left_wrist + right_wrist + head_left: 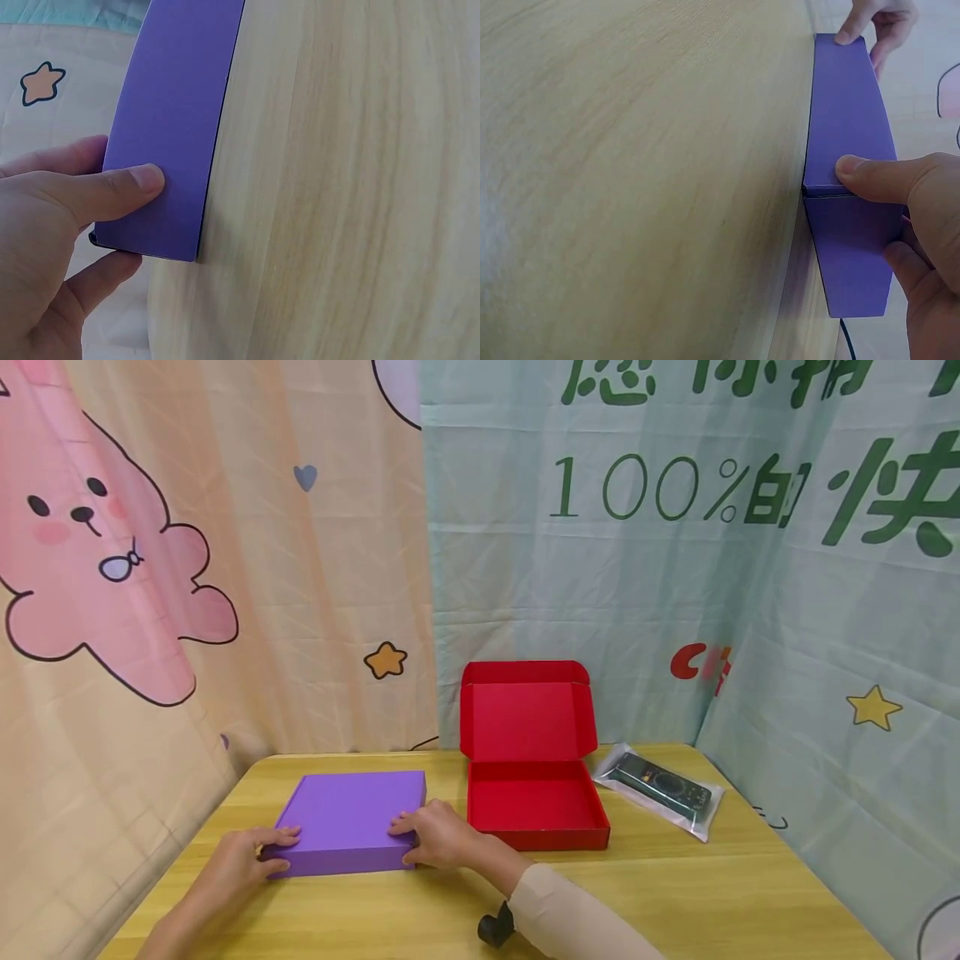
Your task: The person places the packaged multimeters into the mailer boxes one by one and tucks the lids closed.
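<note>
A flat purple cardboard box (352, 810), its lid closed, lies on the left part of the table. At its near left corner my left hand (243, 860) holds it, the thumb on the front side (172, 120) and other fingers on the top and the left side. My right hand (442, 835) grips the near right corner, with the thumb pressed on the front side (847, 112) and fingers over the top and right side. Part of the box's top is hidden by the fingers.
A red box (538, 839) stands right of the purple one, its lid (528, 718) raised. Further right lies a black multimeter (663, 781) in a clear plastic bag. A small black object (495, 928) sits by my right forearm. Printed curtains (315, 568) hang behind the wooden table (720, 893).
</note>
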Motion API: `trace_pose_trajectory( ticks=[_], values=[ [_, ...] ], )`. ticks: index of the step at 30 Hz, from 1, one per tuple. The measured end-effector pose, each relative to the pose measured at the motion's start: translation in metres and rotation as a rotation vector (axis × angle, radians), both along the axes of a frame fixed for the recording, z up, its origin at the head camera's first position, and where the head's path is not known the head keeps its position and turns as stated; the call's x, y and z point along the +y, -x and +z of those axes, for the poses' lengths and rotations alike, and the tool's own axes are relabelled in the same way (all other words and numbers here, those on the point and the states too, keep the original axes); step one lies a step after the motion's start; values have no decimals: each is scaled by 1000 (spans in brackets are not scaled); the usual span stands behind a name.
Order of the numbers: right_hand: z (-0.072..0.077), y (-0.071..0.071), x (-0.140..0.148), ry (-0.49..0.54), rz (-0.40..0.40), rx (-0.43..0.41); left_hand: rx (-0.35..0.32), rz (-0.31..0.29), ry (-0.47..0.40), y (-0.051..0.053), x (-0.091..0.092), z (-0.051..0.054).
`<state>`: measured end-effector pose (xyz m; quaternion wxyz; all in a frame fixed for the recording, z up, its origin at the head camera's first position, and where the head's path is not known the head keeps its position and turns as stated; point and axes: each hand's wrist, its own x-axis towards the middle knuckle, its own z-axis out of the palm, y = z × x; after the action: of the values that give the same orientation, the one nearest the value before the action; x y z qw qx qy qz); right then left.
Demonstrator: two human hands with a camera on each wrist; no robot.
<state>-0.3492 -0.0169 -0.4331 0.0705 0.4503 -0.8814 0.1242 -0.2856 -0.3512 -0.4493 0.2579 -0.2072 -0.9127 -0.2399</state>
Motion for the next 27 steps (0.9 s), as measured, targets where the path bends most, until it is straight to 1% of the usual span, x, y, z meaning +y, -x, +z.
trace_pose_trajectory(
  ticks=[4,6,9,14,15,18,21,23,25,27],
  values=[
    [-2,0,0,0,-6,-17,11,-4,7,0,0,-1],
    [-3,0,0,-3,-10,-24,3,-2,3,0,0,-2],
    [-4,1,-1,10,-12,-34,-26,7,-10,-1,-1,-2],
    [-6,7,-7,46,-18,-47,-38,41,-14,1,-3,-3],
    [-6,9,-8,52,-21,-54,-54,48,-14,2,-4,-1],
    [-5,17,-13,72,-26,-75,-81,77,2,5,-8,3],
    [-3,23,-17,82,-46,-118,-125,87,5,10,-12,7],
    [-3,27,-20,88,-65,-153,-122,98,11,14,-15,7],
    [-3,29,-23,98,-86,-185,-135,110,15,17,-17,7],
    [-3,32,-26,110,-95,-200,-134,120,24,20,-20,8]
  ],
)
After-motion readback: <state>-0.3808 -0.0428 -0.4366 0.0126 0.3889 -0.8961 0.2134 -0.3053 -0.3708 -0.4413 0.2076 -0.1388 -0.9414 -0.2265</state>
